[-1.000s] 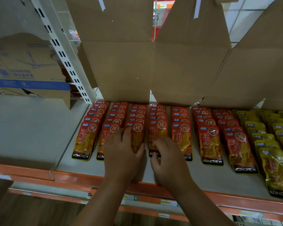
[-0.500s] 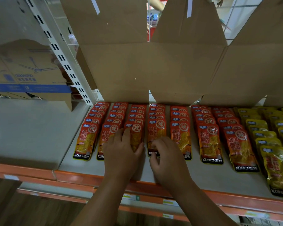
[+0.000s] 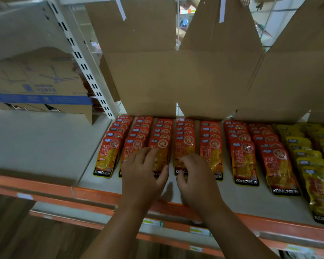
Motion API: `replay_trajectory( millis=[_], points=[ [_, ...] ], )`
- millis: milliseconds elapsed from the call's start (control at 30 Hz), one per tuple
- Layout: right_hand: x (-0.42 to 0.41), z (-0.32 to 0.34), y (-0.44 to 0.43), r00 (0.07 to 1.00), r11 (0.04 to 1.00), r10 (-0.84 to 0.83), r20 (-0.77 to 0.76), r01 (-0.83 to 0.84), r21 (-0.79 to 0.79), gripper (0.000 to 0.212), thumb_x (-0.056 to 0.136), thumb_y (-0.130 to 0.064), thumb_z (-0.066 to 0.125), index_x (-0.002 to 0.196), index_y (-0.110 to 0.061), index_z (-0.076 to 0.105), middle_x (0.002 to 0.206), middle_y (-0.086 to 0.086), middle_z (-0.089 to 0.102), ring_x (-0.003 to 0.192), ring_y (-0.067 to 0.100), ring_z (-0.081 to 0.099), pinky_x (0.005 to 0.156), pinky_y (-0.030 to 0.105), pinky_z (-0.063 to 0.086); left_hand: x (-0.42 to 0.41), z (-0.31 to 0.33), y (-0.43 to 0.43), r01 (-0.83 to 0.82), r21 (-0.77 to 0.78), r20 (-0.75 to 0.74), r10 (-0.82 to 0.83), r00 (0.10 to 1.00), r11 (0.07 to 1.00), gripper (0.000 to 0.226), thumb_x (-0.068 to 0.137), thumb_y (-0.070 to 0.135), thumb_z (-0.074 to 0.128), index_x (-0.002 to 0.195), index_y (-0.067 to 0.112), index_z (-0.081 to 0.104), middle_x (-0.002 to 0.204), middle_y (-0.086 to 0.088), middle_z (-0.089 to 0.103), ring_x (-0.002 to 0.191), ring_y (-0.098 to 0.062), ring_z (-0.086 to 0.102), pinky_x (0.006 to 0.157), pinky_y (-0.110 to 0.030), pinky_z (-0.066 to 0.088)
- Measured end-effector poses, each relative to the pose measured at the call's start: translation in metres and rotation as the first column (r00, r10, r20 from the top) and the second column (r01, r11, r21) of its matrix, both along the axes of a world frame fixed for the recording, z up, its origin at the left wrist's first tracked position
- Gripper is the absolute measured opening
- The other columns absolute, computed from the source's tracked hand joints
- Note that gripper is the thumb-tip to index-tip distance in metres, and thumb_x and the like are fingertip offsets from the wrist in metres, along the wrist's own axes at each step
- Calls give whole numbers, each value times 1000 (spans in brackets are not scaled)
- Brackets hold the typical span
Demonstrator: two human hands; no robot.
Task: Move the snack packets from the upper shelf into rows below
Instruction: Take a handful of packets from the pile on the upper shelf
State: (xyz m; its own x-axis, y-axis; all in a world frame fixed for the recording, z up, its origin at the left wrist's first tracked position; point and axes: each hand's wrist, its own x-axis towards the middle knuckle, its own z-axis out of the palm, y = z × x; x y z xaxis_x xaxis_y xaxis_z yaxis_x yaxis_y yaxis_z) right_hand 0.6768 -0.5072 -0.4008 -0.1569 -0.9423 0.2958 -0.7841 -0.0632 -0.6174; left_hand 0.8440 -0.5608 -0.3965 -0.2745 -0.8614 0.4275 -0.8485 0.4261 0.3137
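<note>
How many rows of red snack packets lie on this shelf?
7 red rows, side by side from the post to the yellow packets; the left hand and right hand partly cover rows two to five.

Grey shelf (image 3: 238,200), orange front lip; overlapping red packet rows (image 3: 244,161) left, yellow packet rows (image 3: 307,158) right.

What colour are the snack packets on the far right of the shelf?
The far-right packets are yellow with a black bottom band, clearest in the head view.
</note>
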Motion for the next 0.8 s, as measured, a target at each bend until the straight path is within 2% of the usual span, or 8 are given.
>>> replay_trajectory(
  millis=[167, 300, 500, 600, 700, 800],
  points=[
    [11, 12, -6, 1000, 999, 31, 0, -31, -20, 14, 88, -16, 60, 101, -21, 59, 95, -8, 52, 87, 11, 49, 76, 30, 45, 23, 20, 1, 31, 29, 20, -31, 999, 999, 58, 89, 56, 58, 136, 21, 62, 134, -2, 63, 120, -25, 58, 95, -44, 45],
    [41, 34, -13, 998, 995, 51, -27, -53, -82, 25, 87, -21, 61, 111, -17, 64, 106, -4, 60, 98, 15, 54, 85, 32, 48, 49, 46, 3, 102, -24, -27, -102, 994, 995, 57, 89, 53, 60, 135, 20, 63, 133, -1, 62, 122, -24, 57, 101, -46, 45],
    [116, 106, -24, 993, 968, 113, -26, -116, -223, 30, 87, -28, 60, 116, -19, 65, 114, -2, 61, 104, 18, 56, 91, 36, 49, 125, 116, 8, 139, -148, -22, -144, 989, 979, 55, 89, 53, 62, 136, 24, 61, 132, 1, 61, 120, -22, 56, 95, -45, 47],
    [161, 156, -27, 986, 930, 162, -31, -163, -331, 28, 86, -20, 67, 114, -19, 65, 114, -3, 60, 106, 16, 55, 93, 27, 45, 176, 167, 10, 130, -266, -11, -137, 990, 955, 53, 90, 50, 61, 135, 23, 61, 129, 2, 62, 120, -19, 55, 97, -42, 47],
    [208, 207, -31, 985, 878, 163, -61, -173, -445, 34, 80, -12, 71, 114, -15, 66, 114, 0, 63, 107, 21, 58, 93, 26, 44, 231, 223, 11, 127, -375, -34, -151, 988, 918, 48, 88, 42, 66, 131, 20, 65, 123, 4, 68, 111, -23, 62, 95, -44, 51],
    [253, 258, -35, 982, 792, 168, -84, -185, -582, 31, 79, -7, 72, 109, -12, 69, 109, 4, 67, 100, 25, 63, 88, 31, 49, 287, 274, 18, 109, -405, -53, -142, 988, 908, 44, 90, 43, 62, 128, 21, 67, 115, 7, 72, 108, -20, 63, 92, -42, 51]
  ],
)
